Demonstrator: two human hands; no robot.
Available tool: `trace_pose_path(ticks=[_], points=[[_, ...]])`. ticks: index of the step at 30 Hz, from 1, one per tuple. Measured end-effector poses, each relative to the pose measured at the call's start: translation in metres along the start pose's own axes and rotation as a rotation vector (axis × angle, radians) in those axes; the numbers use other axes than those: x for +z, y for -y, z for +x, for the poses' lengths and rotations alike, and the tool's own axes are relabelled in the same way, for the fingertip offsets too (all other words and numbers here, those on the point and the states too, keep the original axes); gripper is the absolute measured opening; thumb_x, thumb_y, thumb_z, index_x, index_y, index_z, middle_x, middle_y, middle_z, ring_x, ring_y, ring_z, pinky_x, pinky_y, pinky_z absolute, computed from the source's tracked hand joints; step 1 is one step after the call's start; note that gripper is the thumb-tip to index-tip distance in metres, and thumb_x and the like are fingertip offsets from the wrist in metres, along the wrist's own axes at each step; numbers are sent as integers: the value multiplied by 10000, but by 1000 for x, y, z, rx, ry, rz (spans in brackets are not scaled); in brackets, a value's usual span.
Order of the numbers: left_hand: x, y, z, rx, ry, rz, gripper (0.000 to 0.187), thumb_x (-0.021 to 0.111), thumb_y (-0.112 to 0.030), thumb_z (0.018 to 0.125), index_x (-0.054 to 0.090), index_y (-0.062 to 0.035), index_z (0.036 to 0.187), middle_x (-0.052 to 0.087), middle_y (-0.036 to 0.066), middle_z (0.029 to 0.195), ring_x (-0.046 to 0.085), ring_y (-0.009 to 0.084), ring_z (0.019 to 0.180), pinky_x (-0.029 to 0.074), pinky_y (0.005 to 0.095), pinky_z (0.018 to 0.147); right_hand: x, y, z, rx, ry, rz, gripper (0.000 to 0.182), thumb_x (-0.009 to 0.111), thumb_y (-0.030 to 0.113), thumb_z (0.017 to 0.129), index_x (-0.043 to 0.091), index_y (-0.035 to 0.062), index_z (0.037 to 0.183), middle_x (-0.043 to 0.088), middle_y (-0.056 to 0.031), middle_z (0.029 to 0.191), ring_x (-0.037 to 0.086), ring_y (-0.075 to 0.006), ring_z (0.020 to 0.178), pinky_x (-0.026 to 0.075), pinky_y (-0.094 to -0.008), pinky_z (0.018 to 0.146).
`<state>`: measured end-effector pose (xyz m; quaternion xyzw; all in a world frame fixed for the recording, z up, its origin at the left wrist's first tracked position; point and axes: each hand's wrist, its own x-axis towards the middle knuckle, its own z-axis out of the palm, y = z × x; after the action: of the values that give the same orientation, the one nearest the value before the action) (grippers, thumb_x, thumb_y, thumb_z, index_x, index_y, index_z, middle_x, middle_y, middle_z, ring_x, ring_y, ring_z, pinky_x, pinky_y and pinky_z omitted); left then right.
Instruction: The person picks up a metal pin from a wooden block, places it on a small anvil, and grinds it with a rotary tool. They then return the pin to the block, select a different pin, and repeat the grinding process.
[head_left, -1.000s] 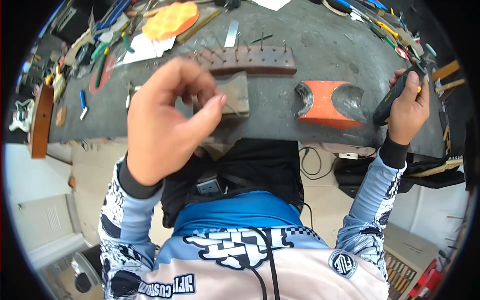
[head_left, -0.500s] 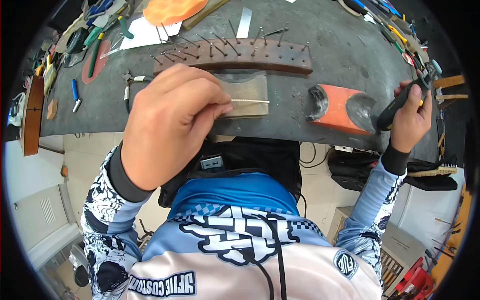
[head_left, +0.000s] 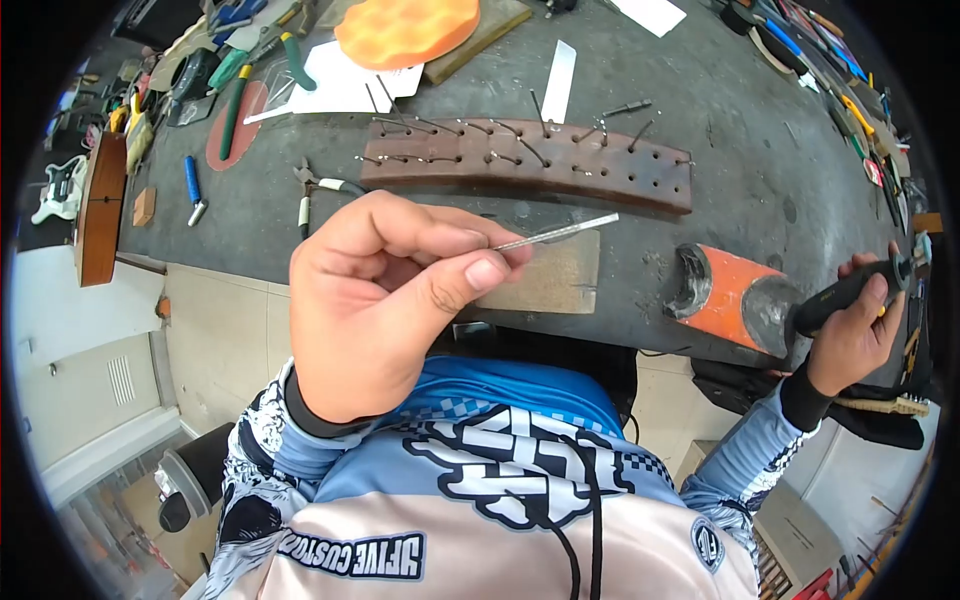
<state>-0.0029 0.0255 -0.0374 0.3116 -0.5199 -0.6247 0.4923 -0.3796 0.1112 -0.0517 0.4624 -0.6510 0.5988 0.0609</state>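
Observation:
My left hand (head_left: 385,300) pinches one end of a thin metal strip (head_left: 565,231) between thumb and fingers, holding it up over a small wooden block (head_left: 555,280) near the bench's front edge. Behind it lies a long brown wooden board (head_left: 540,168) drilled with holes, several thin metal pieces standing in it. My right hand (head_left: 855,330) grips a black handheld rotary tool (head_left: 850,290) at the right edge, just beside an orange block (head_left: 730,290) with scooped-out hollows.
A dark grey workbench (head_left: 740,170) carries an orange foam pad (head_left: 405,30), white paper (head_left: 340,85), a metal ruler (head_left: 558,80), cutters (head_left: 315,190), a blue tool (head_left: 192,185) and many hand tools along the far edges. A small guitar body (head_left: 100,205) sits at the left.
My left hand lifted the metal strip off the wooden block and raised it toward the camera. The view tilted, so the bench shifted lower. My right hand kept hold of the rotary tool.

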Motion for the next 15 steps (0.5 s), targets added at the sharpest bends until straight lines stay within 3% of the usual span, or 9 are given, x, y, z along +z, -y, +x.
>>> trace_pose_path(ticks=[3, 9, 13, 15], points=[[-1, -6, 3, -124, 28, -105, 165, 744, -15, 900, 600, -21, 980, 713, 215, 1005, 713, 267, 896, 585, 391, 836, -2, -1, 1, 20, -25, -1, 435, 579, 256, 1049, 551, -47, 1361, 676, -108, 988, 622, -154, 837, 512, -275, 775], [-3, -6, 1, -167, 29, -195, 176, 748, -22, 901, 597, -22, 990, 705, 184, 964, 703, 246, 900, 583, 362, 825, -2, -1, 1, 4, -29, -14, 426, 566, 258, 1055, 549, -42, 1358, 676, -109, 982, 623, -155, 833, 509, -271, 777], [-4, -1, -1, -69, 15, -83, 168, 768, 11, 869, 634, -1, 969, 696, 158, 931, 689, 218, 888, 562, 325, 782, -2, -1, 0, 10, -13, 5, 415, 564, 244, 1053, 553, -37, 1358, 678, -110, 982, 627, -153, 828, 511, -268, 782], [-11, -5, 1, 187, 167, 632, 168, 781, 67, 814, 685, 16, 941, 691, 135, 909, 670, 198, 838, 528, 296, 739, -2, -1, 2, 10, -14, -1, 415, 567, 245, 1051, 555, -36, 1356, 680, -110, 983, 630, -152, 826, 513, -268, 783]])
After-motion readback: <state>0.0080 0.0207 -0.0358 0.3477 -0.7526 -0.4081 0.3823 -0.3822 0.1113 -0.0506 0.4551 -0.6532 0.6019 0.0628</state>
